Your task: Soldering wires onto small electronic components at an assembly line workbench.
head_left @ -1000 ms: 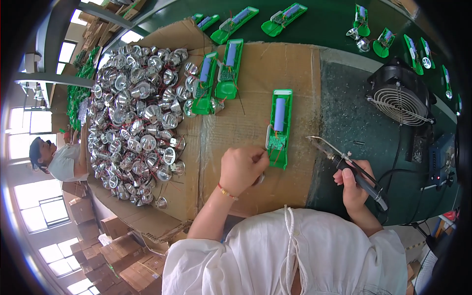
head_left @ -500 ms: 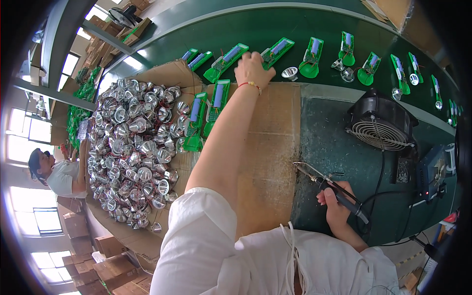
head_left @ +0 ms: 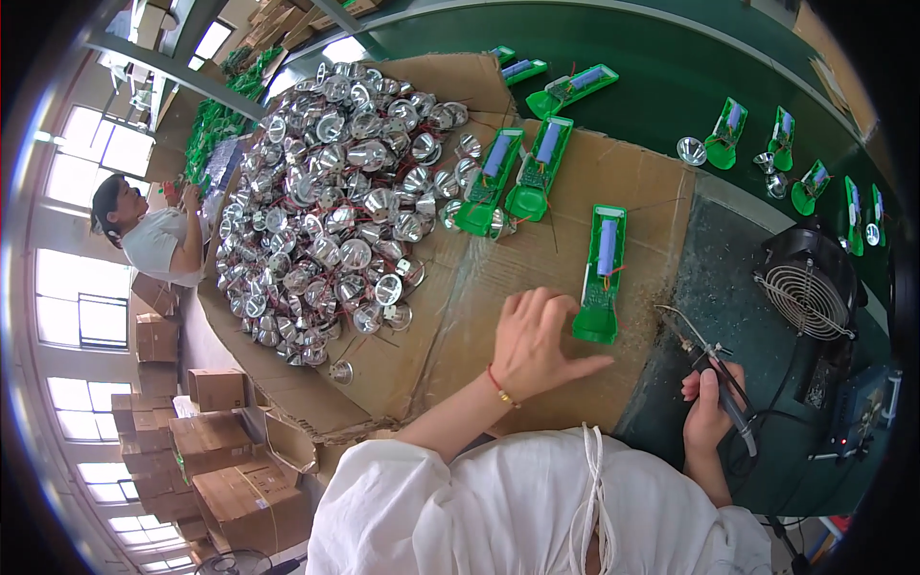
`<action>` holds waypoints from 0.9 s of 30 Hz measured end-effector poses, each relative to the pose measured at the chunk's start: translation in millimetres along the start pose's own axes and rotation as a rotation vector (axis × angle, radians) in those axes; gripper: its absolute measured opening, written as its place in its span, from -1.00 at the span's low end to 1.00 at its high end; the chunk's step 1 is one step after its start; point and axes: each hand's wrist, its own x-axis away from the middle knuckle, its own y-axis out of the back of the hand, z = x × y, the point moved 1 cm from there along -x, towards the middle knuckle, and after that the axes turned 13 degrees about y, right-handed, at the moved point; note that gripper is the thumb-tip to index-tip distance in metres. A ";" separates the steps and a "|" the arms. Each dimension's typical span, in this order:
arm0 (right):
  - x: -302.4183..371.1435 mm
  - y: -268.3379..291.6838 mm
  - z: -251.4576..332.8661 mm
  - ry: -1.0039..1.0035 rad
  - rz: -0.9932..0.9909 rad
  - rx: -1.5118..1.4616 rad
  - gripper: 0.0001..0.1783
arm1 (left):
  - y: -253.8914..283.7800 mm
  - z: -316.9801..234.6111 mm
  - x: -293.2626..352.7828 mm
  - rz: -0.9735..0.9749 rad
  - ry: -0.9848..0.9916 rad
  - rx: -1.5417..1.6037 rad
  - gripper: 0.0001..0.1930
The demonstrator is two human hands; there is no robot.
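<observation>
On the cardboard mat lies a green plastic housing [head_left: 602, 278] with a blue cylindrical battery, a small circuit board and thin red wires. Just left of its lower end is my left hand [head_left: 539, 347], empty, its thumb stretched out and its fingers loosely bent. A soldering iron [head_left: 742, 424] sits in the closed grip of my right hand [head_left: 709, 410], its bent tip pointing up and left beside the mat's right edge. Two more green housings [head_left: 541, 168] with batteries lie further up, next to a large heap of silvery reflector cups [head_left: 326, 216] with red wires.
Further housings [head_left: 725, 134] and loose reflectors [head_left: 690, 150] line the green far surface. A black fan [head_left: 808, 283] and a blue powered box [head_left: 856, 412] stand at right. Beyond the heap, at left, a co-worker [head_left: 153, 235] is busy near green parts. Cardboard boxes [head_left: 251, 503] are stacked lower left.
My left hand has come back from the far row toward my body, and a green housing now lies on the mat beside it. The view has shifted left; my right hand still holds the iron.
</observation>
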 end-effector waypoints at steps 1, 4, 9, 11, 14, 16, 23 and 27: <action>2.2 0.7 1.1 0.002 -0.001 0.019 -0.77 | 10.0 15.6 7.2 0.104 0.015 -0.162 -0.54; 10.2 0.5 1.4 0.029 -0.020 0.064 -0.79 | 41.0 59.2 -7.4 -0.355 0.155 -0.389 -0.59; 15.1 -8.1 13.9 0.008 0.084 0.022 -0.78 | 79.0 94.4 -5.8 -0.367 0.350 -0.815 -0.77; 16.8 -13.1 18.2 0.017 0.096 0.027 -0.78 | 77.7 99.0 -1.9 -0.354 0.386 -0.799 -0.85; 21.8 -12.5 20.1 0.026 0.095 0.027 -0.76 | 65.1 81.5 -1.9 -0.309 0.249 -0.298 -0.95; 21.8 -19.5 28.0 -0.013 0.127 0.021 -0.78 | 55.9 50.8 5.2 -0.002 0.363 0.135 -0.94; 13.8 -40.9 26.4 0.019 0.198 0.006 -0.78 | -1.4 8.0 10.5 0.094 0.352 0.242 -0.89; 12.3 -38.7 22.8 0.015 0.199 0.015 -0.79 | -21.2 12.8 5.9 0.053 0.192 0.215 -0.90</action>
